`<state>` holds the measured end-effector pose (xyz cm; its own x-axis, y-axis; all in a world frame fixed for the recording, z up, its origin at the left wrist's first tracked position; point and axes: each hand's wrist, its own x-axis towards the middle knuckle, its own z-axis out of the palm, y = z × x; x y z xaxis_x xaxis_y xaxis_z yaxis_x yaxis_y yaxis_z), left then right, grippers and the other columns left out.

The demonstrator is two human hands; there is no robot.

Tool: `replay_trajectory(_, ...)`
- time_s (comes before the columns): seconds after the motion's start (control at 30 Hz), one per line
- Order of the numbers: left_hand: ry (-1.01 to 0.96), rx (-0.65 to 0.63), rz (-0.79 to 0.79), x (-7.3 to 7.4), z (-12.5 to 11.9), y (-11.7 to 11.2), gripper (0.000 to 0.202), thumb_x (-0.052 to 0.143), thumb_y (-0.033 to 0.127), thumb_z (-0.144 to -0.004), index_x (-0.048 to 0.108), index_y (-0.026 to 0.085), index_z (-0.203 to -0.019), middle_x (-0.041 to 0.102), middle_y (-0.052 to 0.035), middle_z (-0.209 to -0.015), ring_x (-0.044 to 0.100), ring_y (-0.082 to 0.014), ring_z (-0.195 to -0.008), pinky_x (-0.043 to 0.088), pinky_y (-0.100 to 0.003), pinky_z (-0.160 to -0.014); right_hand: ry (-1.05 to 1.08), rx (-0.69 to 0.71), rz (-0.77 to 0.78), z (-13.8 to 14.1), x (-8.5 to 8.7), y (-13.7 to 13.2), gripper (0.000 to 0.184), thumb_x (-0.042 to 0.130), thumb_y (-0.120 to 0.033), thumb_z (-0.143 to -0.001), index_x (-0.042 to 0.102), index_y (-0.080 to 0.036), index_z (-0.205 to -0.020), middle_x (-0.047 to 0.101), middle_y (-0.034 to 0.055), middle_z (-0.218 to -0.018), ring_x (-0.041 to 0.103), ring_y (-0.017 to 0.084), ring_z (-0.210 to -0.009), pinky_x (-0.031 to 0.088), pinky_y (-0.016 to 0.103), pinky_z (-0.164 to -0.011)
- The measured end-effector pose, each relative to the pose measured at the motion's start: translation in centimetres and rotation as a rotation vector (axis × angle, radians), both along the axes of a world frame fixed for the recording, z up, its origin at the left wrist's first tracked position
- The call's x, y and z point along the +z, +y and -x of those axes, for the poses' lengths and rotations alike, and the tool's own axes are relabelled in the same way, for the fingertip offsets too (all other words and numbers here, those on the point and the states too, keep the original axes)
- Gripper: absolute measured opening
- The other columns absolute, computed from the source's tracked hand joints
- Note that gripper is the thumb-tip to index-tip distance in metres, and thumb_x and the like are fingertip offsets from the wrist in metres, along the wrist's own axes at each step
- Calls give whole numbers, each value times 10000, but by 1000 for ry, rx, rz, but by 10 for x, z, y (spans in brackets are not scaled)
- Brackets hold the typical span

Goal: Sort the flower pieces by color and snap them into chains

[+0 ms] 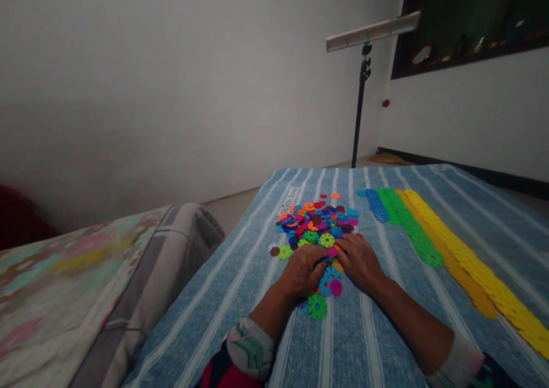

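Note:
A heap of colourful flower-shaped plastic discs (315, 222) lies on a blue-and-white striped cloth (231, 302). My left hand (303, 269) rests at the near left side of the heap, its fingers curled inward and their tips hidden among the discs. Opposite it, my right hand (359, 259) lies over the near right side with fingers stretched out and touching discs. Between and below the hands are a blue disc (329, 279), a magenta disc (336, 288) and a bright green disc (318, 307). A lime disc (327, 240) sits just beyond my fingertips.
To the right run overlapping rows of discs sorted by colour: blue (377, 206), green (412, 230), orange (457, 268) and yellow (480, 262). A bed with a floral cover (77, 279) stands at left. Behind the table is a black stand (357, 113) with a light panel (373, 32).

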<state>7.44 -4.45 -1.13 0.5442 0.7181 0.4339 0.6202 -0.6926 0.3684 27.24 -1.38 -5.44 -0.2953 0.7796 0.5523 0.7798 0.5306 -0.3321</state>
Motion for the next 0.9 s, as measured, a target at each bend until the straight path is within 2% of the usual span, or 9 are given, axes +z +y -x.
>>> replay_trajectory(0.2,28,81,21,-1,3,3,192,540,126,-816,686,188,-925,713,-74,-923,636,-203,-895,501,-333,-853,-2,2,0,-1,2,0,138,551,-188,-910,688,-203,-920,674,90,-997,559,247,-973,395,378,-887)
replay_trajectory(0.4,-6,189,-8,-6,7,10,240,523,93,-806,703,180,-939,716,-83,-939,649,-208,-913,518,-343,-865,-6,84,20,-1,1,2,133,552,-223,-937,664,-205,-868,650,66,-907,550,225,-916,395,346,-832)
replay_trajectory(0.7,-64,319,-51,-8,12,14,223,515,164,-874,729,183,-938,746,-73,-875,674,-195,-847,542,-325,-805,-20,209,-13,6,12,-7,162,543,-224,-963,647,-200,-841,635,45,-865,548,202,-866,380,332,-786)
replay_trajectory(0.9,-144,362,-71,-12,20,21,266,516,213,-878,738,197,-1023,780,-79,-990,718,-209,-916,580,-356,-853,-17,260,-14,9,16,-8,166,531,-238,-976,645,-203,-860,629,38,-859,540,194,-870,377,330,-793)
